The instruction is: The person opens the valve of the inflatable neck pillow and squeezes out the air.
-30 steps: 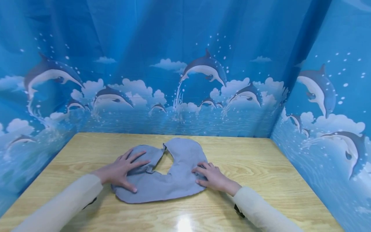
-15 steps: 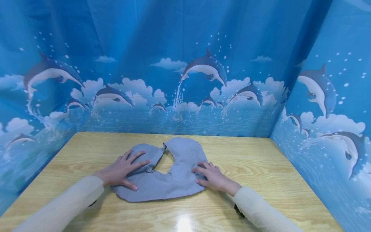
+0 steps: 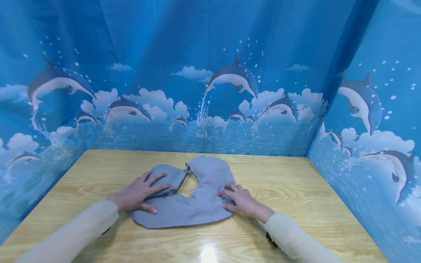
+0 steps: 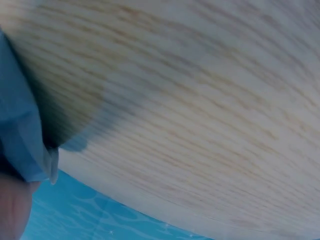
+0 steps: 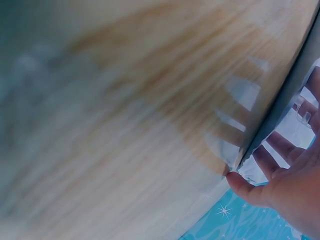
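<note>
A grey cloth neck pillow (image 3: 210, 175), shaped like a U and lying rather flat, rests on the wooden table (image 3: 279, 182). Its two ends nearly meet at the far side, and table shows through the gap in the middle. On its left part lies my left hand (image 3: 139, 191), fingers spread and thumb toward the near edge. My right hand (image 3: 241, 201) rests on the right edge with fingers apart and slightly bent. In the left wrist view the grey cloth (image 4: 20, 110) appears at the left border. Beside the cloth edge in the right wrist view, the right thumb and fingers (image 5: 245, 190) are spread.
A blue curtain (image 3: 158, 135) printed with dolphins and clouds stands behind the table and along its sides. Wood-grain tabletop surrounds the pillow. A bright light reflection lies at the near edge.
My left hand has slid slightly away from me, and the pillow's near left edge has shifted a little the same way. My right hand stays in place.
</note>
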`<state>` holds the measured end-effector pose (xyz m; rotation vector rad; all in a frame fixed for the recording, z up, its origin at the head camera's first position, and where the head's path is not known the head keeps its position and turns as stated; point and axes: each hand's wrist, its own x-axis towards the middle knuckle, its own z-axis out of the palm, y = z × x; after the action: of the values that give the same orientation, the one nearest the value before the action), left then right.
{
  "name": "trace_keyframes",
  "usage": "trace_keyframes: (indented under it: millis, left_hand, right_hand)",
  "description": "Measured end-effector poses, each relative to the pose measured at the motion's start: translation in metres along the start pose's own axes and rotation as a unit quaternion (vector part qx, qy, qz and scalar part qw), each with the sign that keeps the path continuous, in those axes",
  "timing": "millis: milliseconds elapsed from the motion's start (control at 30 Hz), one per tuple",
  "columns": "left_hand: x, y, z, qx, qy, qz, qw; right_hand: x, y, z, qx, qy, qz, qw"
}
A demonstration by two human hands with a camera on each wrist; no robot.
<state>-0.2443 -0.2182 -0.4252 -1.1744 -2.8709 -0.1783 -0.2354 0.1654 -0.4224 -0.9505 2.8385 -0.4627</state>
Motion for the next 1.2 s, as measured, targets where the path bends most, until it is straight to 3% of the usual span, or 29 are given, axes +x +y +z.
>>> trace_keyframes:
  millis: [167, 467, 567, 800, 1200]
  left_hand:
    - [0.003, -0.001, -0.001, -0.056, -0.003, -0.031, 0.9980]
    - [0.010, 0.008, 0.001, -0.106, -0.016, -0.135, 0.9850]
    - [0.012, 0.010, -0.002, -0.097, -0.020, -0.135, 0.9859]
    - [0.015, 0.018, -0.010, -0.084, -0.033, -0.099, 0.9911]
    - [0.014, 0.039, -0.017, -0.054, -0.045, -0.089, 0.9936]
  right_hand:
    - [0.001, 0.000, 0.000, -0.003, 0.000, -0.003, 1.0000]
    - [0.000, -0.002, -0.001, 0.002, -0.006, 0.000, 1.0000]
    - [0.000, -0.002, -0.001, 0.001, -0.004, 0.001, 1.0000]
    - [0.001, -0.002, -0.002, -0.002, -0.010, 0.004, 0.9999]
    - [0.001, -0.002, -0.002, -0.001, -0.014, 0.011, 0.9998]
